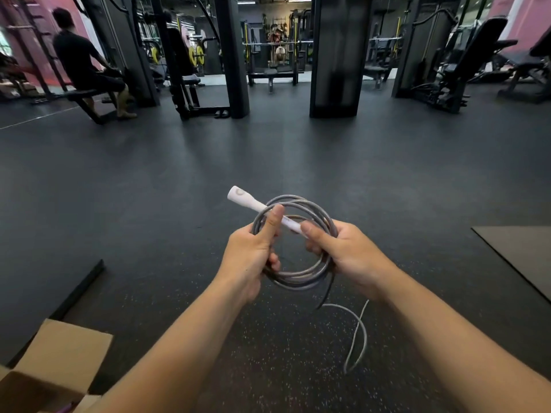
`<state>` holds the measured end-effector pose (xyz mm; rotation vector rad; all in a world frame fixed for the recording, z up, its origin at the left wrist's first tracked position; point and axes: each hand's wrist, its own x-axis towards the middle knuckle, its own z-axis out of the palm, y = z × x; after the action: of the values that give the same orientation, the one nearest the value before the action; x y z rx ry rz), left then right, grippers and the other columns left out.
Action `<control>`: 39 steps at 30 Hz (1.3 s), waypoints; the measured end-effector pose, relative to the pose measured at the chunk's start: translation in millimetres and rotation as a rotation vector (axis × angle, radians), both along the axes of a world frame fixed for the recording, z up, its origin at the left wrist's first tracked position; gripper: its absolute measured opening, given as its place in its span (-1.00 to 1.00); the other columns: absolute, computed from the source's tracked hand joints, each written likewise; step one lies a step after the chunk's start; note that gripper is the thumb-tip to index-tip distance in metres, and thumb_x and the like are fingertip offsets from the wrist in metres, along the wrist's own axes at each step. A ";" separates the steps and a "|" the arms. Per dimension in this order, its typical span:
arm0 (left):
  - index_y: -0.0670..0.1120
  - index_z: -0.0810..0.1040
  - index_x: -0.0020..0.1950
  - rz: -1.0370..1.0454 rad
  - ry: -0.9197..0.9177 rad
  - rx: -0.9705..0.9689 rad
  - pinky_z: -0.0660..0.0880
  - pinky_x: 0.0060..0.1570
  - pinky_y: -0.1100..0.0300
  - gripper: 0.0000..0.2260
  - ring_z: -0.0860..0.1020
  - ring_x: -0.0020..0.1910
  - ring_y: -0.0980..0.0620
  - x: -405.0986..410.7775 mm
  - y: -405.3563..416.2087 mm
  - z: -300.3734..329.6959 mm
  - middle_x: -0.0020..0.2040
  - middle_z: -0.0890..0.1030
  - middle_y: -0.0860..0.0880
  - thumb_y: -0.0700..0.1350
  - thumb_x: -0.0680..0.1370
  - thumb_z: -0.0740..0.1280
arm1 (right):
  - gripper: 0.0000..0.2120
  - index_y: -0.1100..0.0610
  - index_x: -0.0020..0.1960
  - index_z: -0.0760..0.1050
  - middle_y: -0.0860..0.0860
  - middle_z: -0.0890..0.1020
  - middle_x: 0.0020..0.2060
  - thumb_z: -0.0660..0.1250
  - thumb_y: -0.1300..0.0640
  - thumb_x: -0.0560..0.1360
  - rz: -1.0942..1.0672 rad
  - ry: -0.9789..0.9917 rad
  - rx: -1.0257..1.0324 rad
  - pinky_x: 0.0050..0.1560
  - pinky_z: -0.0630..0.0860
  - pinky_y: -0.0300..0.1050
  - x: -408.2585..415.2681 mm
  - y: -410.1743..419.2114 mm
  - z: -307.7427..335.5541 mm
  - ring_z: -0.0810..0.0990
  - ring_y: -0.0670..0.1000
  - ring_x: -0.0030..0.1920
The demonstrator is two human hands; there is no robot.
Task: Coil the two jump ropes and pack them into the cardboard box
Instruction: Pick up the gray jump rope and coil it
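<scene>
Down at the near left corner of the floor (208,162) sits the cardboard box (59,353), flaps up and open; something purplish shows at its bottom edge, too little of it to name, so I cannot tell whether one rope is already packed.

Just right of centre, a loose tail (359,332) of grey cord loops on the speckled floor and climbs to the coil, so this rope is not fully wound yet.

Up in both hands now: the jump rope (298,278), gathered into several round turns held clear of the floor. The left hand (250,251) has its fingers curled round the coil's left side, thumb up along the cord. The right hand (343,248) grips the right side, thumb pressing the end of the white handle (253,202), which lies slantwise across the coil and pokes out toward the upper left.

My read: coiling well along, tail and tidy-up left, then the drop into the box. No second rope in plain sight.

Farther off, a dark mat (518,251) at right, then weight machines (447,70) and a person (83,61) seated on a bench.
</scene>
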<state>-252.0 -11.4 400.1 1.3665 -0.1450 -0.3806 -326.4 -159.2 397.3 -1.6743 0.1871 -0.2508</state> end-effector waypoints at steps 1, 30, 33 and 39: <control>-0.10 0.51 -0.15 -0.012 -0.012 -0.027 0.38 -0.51 0.18 -0.59 0.32 -0.56 0.10 0.5 0.7 0.8 -0.48 0.36 0.08 0.25 0.43 0.43 | -0.80 0.09 -0.04 0.62 -0.09 0.47 -0.39 0.35 -0.04 0.60 -0.004 0.014 0.029 -0.45 0.30 -0.38 1.1 -3.3 2.4 0.39 -0.21 -0.48; -0.21 0.56 -0.10 -0.619 -0.494 0.453 0.30 -0.46 0.22 -0.70 0.35 -0.49 0.09 -8.1 7.5 19.7 -0.39 0.46 0.02 0.04 0.58 0.42 | -0.38 0.03 -0.02 0.51 -0.11 0.52 -0.36 0.02 -0.49 0.50 0.121 -0.116 -0.427 -0.24 0.39 -0.15 -2.6 -18.1 15.7 0.46 -0.14 -0.34; -0.18 0.56 -0.14 -0.552 -0.658 0.574 0.30 -0.47 0.22 -0.65 0.37 -0.48 0.09 8.6 18.3 29.7 -0.39 0.47 0.05 0.11 0.57 0.41 | -0.40 0.07 -0.04 0.59 -0.02 0.51 -0.41 0.06 -0.42 0.53 0.086 -0.004 -0.344 -0.39 0.34 -0.25 -8.1 -39.8 13.8 0.39 -0.11 -0.45; -0.14 0.46 -0.16 -0.320 -0.362 0.138 0.15 -0.51 0.22 -0.69 0.19 -0.51 0.08 39.6 48.8 35.3 -0.44 0.34 0.06 0.10 0.53 0.35 | -0.66 0.14 -0.14 0.61 -0.02 0.43 -0.50 0.37 -0.15 0.52 0.024 -0.001 -0.329 -0.25 0.47 0.03 -14.9 -84.3 -8.1 0.43 0.04 -0.44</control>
<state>-212.4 37.4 435.4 1.5431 -0.6524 -0.4118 -341.3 -243.5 389.1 -2.0014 0.1294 -0.2761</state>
